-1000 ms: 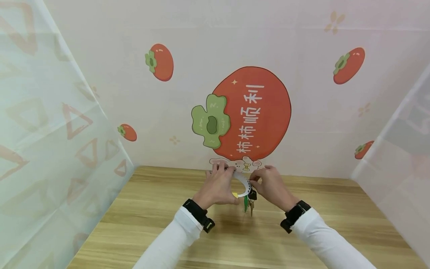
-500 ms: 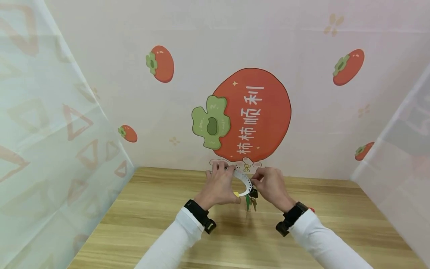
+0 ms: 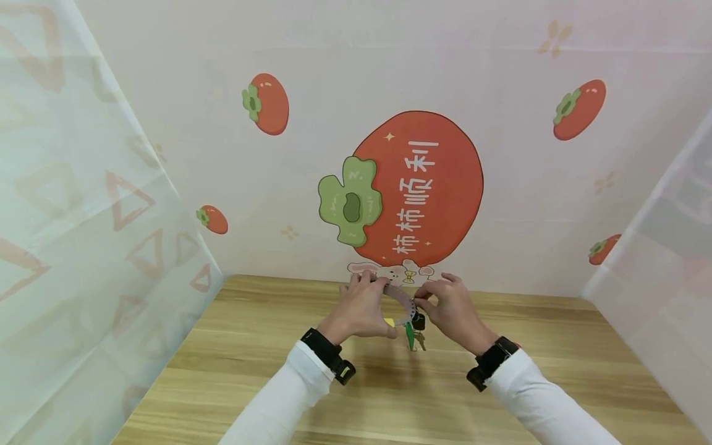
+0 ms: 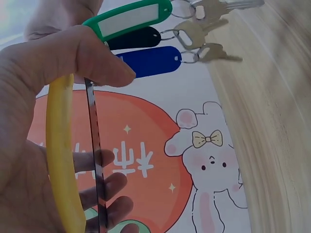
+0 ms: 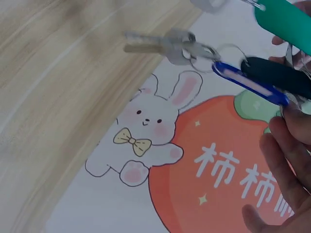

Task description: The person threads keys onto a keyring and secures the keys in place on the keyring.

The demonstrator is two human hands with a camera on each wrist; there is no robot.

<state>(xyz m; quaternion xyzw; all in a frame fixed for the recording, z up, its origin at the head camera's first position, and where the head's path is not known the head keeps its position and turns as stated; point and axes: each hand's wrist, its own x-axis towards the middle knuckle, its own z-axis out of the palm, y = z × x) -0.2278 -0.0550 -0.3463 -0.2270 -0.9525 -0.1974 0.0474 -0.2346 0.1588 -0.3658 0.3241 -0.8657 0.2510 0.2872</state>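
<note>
In the head view my left hand [image 3: 358, 312] grips a ring-shaped tool: a curved grey metal strip [image 3: 403, 296] with holes along its edge and a yellow handle [image 4: 63, 160]. My right hand [image 3: 453, 309] is at the strip's right edge, its fingertips pinching the end of a blue key tag [image 5: 252, 85]. A green key tag [image 3: 410, 335] and a black key tag [image 4: 138, 38] hang beside it. Metal keys [image 4: 211, 51] dangle from their small rings above the table. The left thumb covers where the tags meet the strip.
Below the hands lies a wood-grain tabletop [image 3: 250, 346]. A pale printed backdrop [image 3: 311, 80] with persimmons and a rabbit rises behind it, with side panels at left and right. A little red thing [image 3: 518, 345] shows beside the right wrist.
The strip has tilted slightly in the left hand and looks darker. The hanging tags and keys have swung a little. My right hand has shifted slightly and stays at the strip's edge.
</note>
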